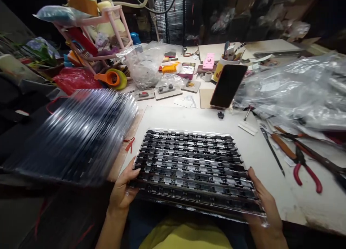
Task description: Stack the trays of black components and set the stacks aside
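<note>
A clear plastic tray [194, 169] filled with rows of small black components lies at the near edge of the white table [189, 115]. My left hand [123, 191] grips the tray's left edge, thumb on top. My right hand [263, 202] grips its right edge. The tray's near side hangs over the table edge above my lap. A tall stack of similar shiny trays [81, 133] sits to the left, close to my left hand.
A dark phone [228, 84] leans upright behind the tray. Red-handled pliers [304, 166] and a thin black tool [271, 149] lie to the right. Clear plastic bags [297, 86] pile at the right. A pink rack [97, 29], tape dispenser [113, 78] and clutter fill the back.
</note>
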`<state>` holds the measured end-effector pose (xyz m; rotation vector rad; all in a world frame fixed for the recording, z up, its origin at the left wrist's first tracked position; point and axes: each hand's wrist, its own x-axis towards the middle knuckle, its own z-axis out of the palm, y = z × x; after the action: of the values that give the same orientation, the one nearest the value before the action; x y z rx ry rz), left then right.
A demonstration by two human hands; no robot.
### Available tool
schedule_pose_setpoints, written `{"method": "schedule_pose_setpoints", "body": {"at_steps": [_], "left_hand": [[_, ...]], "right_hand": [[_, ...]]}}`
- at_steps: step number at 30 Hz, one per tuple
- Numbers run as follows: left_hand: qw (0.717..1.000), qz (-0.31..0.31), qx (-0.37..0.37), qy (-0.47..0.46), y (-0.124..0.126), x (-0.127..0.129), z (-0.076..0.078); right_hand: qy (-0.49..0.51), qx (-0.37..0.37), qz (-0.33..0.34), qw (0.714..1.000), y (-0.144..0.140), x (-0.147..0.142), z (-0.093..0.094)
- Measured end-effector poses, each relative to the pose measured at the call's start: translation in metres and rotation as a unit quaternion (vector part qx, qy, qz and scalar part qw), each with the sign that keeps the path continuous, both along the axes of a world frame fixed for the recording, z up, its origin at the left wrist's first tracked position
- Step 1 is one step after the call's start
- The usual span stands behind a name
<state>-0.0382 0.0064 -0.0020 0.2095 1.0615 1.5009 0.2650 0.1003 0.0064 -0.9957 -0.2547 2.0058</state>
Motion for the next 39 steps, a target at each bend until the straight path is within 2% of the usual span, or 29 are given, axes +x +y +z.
{"method": "schedule_pose_setpoints", "body": {"at_steps": [6,13,21,24,32,39], "left_hand": [[0.999,0.043,-0.028,0.004,-0.005,-0.002,-0.006],[0.999,0.052,-0.005,-0.005,-0.007,-0.004,-0.012],[0.998,0.052,0.007,-0.040,-0.014,-0.016,-0.025],[0.998,0.039,0.019,-0.043,-0.013,-0.016,-0.024],[0.997,0.070,0.002,-0.011,-0.009,-0.005,-0.014],[0.996,0.086,-0.011,-0.008,-0.007,-0.003,-0.008]], "right_hand": [[0.036,-0.053,-0.037,0.997,0.000,-0.002,0.007],[0.086,-0.025,-0.022,0.996,0.000,-0.001,0.003],[0.116,-0.013,-0.043,0.992,0.000,-0.002,0.004],[0.125,-0.010,-0.043,0.991,0.000,-0.002,0.005],[0.122,0.005,-0.033,0.992,0.002,-0.003,0.008],[0.111,-0.015,-0.046,0.993,0.003,-0.004,0.010]]}}
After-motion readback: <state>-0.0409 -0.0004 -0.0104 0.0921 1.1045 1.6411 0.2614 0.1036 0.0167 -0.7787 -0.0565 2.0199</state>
